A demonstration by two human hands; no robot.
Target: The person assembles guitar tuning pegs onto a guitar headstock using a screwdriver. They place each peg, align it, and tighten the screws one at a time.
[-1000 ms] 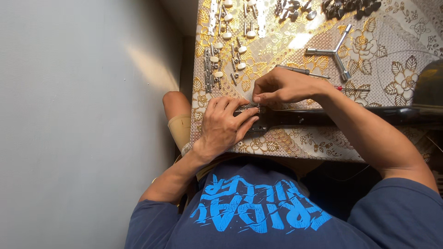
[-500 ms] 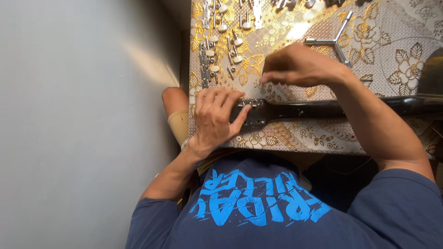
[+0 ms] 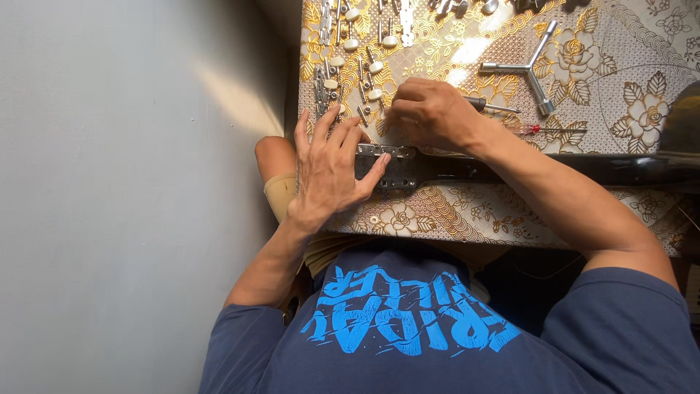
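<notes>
The left hand point(image 3: 328, 171) lies flat, fingers spread, pinning the stiff, probably heavy black guitar headstock point(image 3: 397, 169) beneath it, while the right hand point(image 3: 430, 117), just beyond, is curled over small tuner parts point(image 3: 368, 95), grip hidden.

Two hands at a dark guitar headstock on a floral table

The left hand point(image 3: 332, 171) lies flat on the headstock point(image 3: 397, 169), fingers spread; the right hand point(image 3: 430, 113) curls just above it, near loose tuning pegs point(image 3: 350, 69), a screwdriver point(image 3: 536, 129) and a three-way wrench point(image 3: 529, 69) on the tablecloth point(image 3: 620, 80).
</notes>
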